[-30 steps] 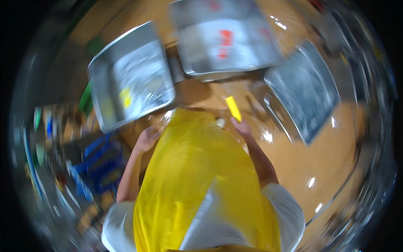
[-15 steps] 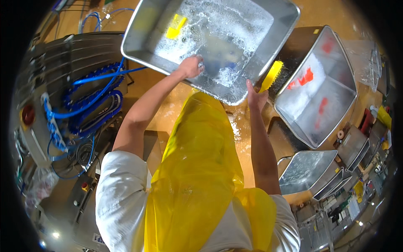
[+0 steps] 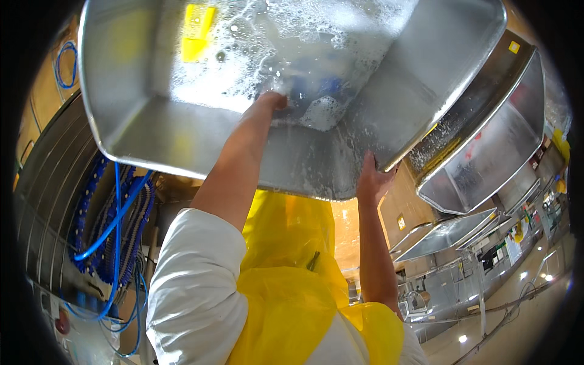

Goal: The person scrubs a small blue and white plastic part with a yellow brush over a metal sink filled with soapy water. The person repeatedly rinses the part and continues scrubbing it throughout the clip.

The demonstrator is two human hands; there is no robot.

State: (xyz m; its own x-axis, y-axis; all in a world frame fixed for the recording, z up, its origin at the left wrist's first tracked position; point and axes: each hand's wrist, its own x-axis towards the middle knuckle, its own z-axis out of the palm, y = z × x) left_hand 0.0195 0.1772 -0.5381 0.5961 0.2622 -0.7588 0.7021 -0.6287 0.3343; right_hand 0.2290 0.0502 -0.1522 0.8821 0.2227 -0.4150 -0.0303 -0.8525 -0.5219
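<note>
A large grey metal tub point(image 3: 188, 131) of cloudy, soapy water point(image 3: 304, 55) fills the upper part of the head view. My left hand point(image 3: 272, 100) reaches over the near wall into the suds, its fingertips hidden by water and foam. Dim blue shapes show under the surface beside it. A yellow notched piece point(image 3: 196, 36), its kind unclear, lies farther left in the tub. My right hand point(image 3: 375, 181) grips the tub's near right corner, thumb over the rim and fingers outside. Just past that rim shows a thin yellow strip of a brush point(image 3: 433, 129), mostly hidden.
Close on the right stands a second metal tub point(image 3: 490, 173) with reddish smears, and a smaller one point(image 3: 447, 234) sits nearer me. Blue hoses point(image 3: 115, 225) and a blue link belt point(image 3: 91, 213) hang at the left beside a slatted metal surface point(image 3: 45, 176).
The tub looms larger and my view has shifted toward it. My left hand has dipped lower into the water. The yellow brush by my right hand has become mostly hidden behind the rim.
</note>
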